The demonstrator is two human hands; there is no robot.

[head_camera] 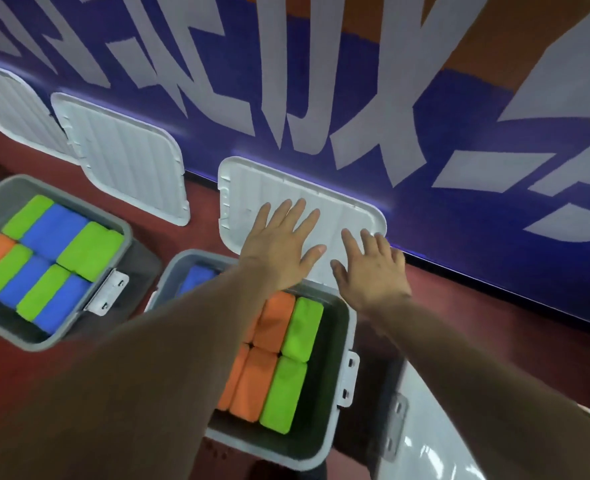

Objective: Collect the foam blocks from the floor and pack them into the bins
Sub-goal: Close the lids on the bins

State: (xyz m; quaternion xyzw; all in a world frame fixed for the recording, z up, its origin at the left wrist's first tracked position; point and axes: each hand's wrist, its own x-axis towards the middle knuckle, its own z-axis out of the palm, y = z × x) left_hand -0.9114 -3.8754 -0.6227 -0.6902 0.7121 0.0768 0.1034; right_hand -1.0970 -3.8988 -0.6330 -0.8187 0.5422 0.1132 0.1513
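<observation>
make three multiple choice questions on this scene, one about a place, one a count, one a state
1. Where do the left hand and right hand rest?
A. on the white ribbed plastic lid leaning against the wall
B. inside the left bin
C. on the floor

2. How many green foam blocks show in the near grey plastic bin?
A. none
B. two
C. five

3. The near bin is:
A. latched shut
B. tipped over
C. open, with no lid on it

Answers: 1 A, both hands lie flat on the lid with fingers spread. 2 B, two green blocks sit along the bin's right side. 3 C, the packed blocks are exposed from above.
</observation>
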